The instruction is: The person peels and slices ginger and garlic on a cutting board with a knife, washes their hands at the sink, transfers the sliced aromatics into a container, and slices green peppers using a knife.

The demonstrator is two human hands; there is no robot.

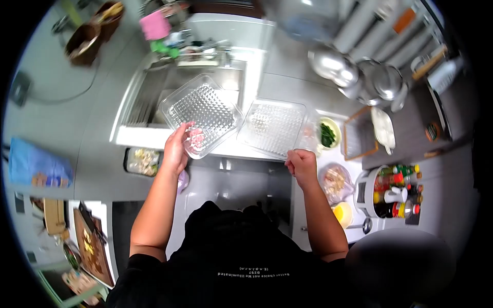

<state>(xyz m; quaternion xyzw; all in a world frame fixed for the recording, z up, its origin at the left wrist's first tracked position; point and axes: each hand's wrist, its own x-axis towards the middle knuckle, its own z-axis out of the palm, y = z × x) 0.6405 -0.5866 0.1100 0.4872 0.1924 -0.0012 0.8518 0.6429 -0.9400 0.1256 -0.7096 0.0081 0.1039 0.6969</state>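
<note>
Because left tray (205, 110) and right tray (277, 123) are edge-gripped by the fingers of left hand (175, 153) and right hand (304, 167), tipping may be induced.

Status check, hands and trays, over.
Left hand gripping clear tray, partly over sink. Right hand at near corner of second tray, grip unclear. Bowl of greens close beside second tray.

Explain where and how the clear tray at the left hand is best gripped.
Probably by the rim of the tray, coming from the left with the left hand: the rim offers an edge around the broad, patterned base, and this side faces away from the second tray close on the right.
</note>
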